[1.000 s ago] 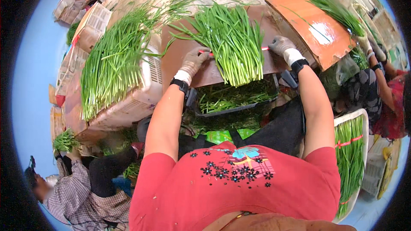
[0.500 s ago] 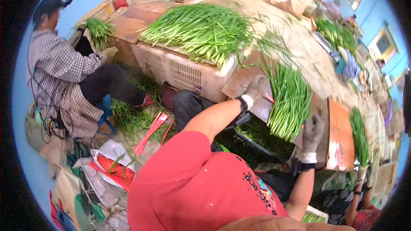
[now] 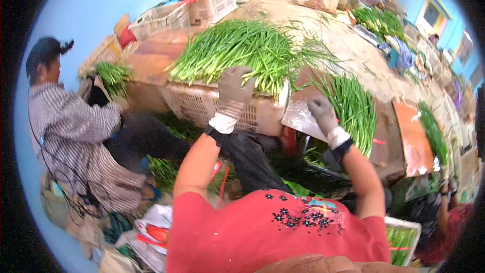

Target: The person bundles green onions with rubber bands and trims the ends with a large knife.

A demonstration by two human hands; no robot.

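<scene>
A pile of long green garlic chives (image 3: pixel 242 50) lies across a board on top of a crate in front of me. My left hand (image 3: pixel 236 87), in a grey glove, is at the pale stem ends along the pile's near edge, fingers apart and partly hidden by the back of the hand. To the right, a chive bundle (image 3: pixel 357 114) lies on a brown board. Beside its left edge is my right hand (image 3: pixel 323 111), also gloved, with fingers curled in and nothing visible in them. A red tie (image 3: pixel 379 141) shows at the bundle's lower right.
The white plastic crate (image 3: pixel 197 103) stands close before my knees. A person in a checked shirt (image 3: pixel 76 131) sits at the left. An orange board (image 3: pixel 411 139) with more chives (image 3: pixel 433 131) lies at the right. Red ties (image 3: pixel 156 233) sit in a white bag at lower left.
My left hand has left the bundle and moved left to the pile. My right hand has gone from the bundle's lower right to its left side. The view has shifted.
</scene>
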